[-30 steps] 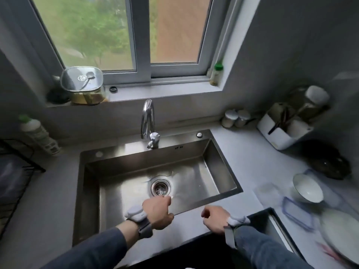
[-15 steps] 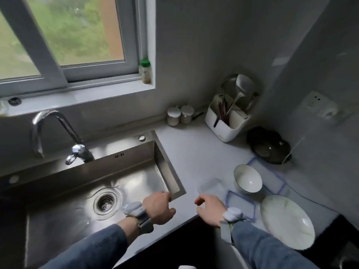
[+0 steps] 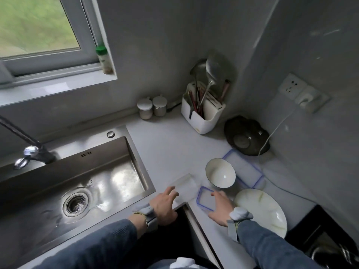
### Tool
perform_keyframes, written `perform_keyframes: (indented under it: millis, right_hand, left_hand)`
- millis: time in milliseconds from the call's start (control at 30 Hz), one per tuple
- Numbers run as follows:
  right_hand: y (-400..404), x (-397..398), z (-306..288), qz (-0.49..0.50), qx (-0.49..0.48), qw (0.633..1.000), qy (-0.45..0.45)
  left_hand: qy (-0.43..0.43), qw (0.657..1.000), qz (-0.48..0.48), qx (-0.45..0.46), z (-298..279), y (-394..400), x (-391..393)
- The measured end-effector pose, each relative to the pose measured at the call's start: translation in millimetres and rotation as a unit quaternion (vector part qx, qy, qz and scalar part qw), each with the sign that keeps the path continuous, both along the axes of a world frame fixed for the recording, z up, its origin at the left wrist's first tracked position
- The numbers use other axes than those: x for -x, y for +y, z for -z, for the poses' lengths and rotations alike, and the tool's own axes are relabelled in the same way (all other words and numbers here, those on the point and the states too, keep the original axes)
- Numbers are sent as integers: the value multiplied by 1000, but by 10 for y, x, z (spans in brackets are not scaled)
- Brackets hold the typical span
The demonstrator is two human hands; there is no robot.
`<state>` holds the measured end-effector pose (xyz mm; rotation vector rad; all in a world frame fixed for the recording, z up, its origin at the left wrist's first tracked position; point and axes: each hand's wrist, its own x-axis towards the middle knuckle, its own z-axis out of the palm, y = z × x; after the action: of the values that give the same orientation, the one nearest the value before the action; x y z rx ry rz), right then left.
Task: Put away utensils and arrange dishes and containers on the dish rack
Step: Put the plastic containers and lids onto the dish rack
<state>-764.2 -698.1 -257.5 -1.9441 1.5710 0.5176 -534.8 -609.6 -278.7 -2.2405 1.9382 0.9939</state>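
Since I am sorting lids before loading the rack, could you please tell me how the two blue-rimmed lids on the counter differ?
The small blue-rimmed lid lies under the right hand; the large blue-rimmed lid lies behind the white bowl, untouched. The large one is clearly bigger. Both lie flat, clear with blue rims.

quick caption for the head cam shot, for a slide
Both hands reach over the counter: left hand at a clear container, right hand on a blue-rimmed lid.
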Motion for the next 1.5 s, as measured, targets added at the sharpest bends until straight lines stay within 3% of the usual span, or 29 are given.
perform_keyframes:
  millis: [167,433,567,800,900,1000,1133,1233,1367,1500]
  right_hand:
    - [-77,73,34,-23,-13,999,27]
    - [-226,-6,183,-68,-23,992,103]
    - [-170,-48,187,-105,26,984,140]
    - [-90,-120,56,-151,13,979,139]
    - [-78,-116,-105,-185,43,976,103]
    - [-112,-148,-256,-156,97,982,39]
    - [-261,-286,-483,-57,108,992,-40]
    - [-428,-419,-684,-12,61,995,-79]
    - [-576,-596,-865,-56,-121,980,-149]
    - [-645,-694,-737,-92,-196,963,-162]
  left_hand:
    - [-16,999,35,-28,129,-48,10]
    - [-24,1000,-17,2,146,115,-321]
    - [-34,999,-27,23,145,214,-448]
    - [-44,997,-33,53,78,219,-540]
    - [-41,995,-38,80,27,185,-504]
    - [-30,994,-37,103,-34,162,-461]
    - [21,988,-72,137,-137,149,-374]
    - [107,978,-119,133,-243,121,-304]
    - [272,935,-202,103,-418,59,-244]
    - [318,898,-279,121,-460,87,-334]
